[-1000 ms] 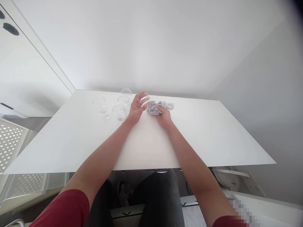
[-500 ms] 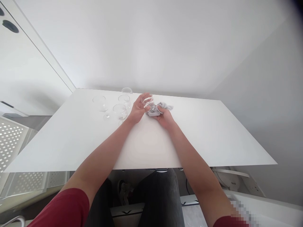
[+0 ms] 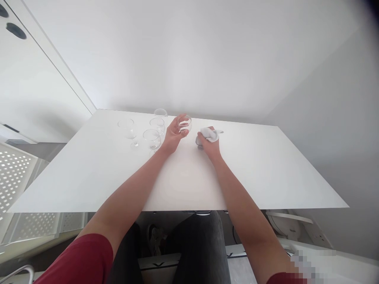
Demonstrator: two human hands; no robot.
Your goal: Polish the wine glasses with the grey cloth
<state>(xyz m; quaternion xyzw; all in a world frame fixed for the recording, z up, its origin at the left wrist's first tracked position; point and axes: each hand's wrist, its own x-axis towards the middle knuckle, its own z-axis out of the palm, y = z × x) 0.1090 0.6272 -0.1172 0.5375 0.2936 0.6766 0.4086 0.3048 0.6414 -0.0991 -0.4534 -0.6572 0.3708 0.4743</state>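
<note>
My left hand (image 3: 174, 134) is closed around the bowl of a clear wine glass (image 3: 185, 123), its rim facing up. The lower part of that glass is hard to make out. A little to the right, my right hand (image 3: 211, 146) grips a bunched light grey cloth (image 3: 209, 135), apart from the glass. Left of my left hand stand more clear stemmed glasses: one near my wrist (image 3: 152, 138), one behind it (image 3: 157, 125), one at the back (image 3: 160, 113). Farther left is another stemmed glass (image 3: 127, 128).
The white table (image 3: 254, 169) meets a pale wall (image 3: 189, 59) at its back edge. White perforated baskets (image 3: 38, 225) stand below its left end. Beneath the front edge are my legs (image 3: 198, 248). A white round-edged object (image 3: 287, 225) sits low at the right.
My right hand has drawn the cloth away from the glass, to the right. My left hand still holds the glass in nearly the same place.
</note>
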